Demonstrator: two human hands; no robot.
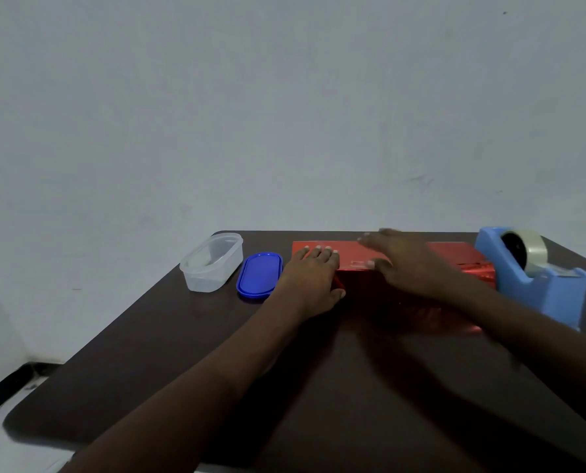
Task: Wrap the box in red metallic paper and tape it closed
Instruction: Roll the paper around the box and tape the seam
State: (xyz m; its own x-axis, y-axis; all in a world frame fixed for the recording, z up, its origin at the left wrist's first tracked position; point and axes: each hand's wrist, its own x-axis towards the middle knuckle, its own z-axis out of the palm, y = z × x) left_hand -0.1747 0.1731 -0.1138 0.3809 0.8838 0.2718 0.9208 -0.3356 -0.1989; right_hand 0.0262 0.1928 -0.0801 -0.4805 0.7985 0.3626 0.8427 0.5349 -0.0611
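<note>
The box [387, 257] lies sideways; both hands press it flat-fingered, right hand [411, 264] nearer the tape [532, 254] (left hand [313, 278] far).

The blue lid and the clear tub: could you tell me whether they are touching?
Apart. The head view shows a strip of dark table between the blue lid and the clear tub, which stands to the lid's left.

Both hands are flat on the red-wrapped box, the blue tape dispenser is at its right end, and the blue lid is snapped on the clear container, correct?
Not quite: the head view shows the blue lid lying on the table beside the clear container, which is open. The rest stands.
</note>
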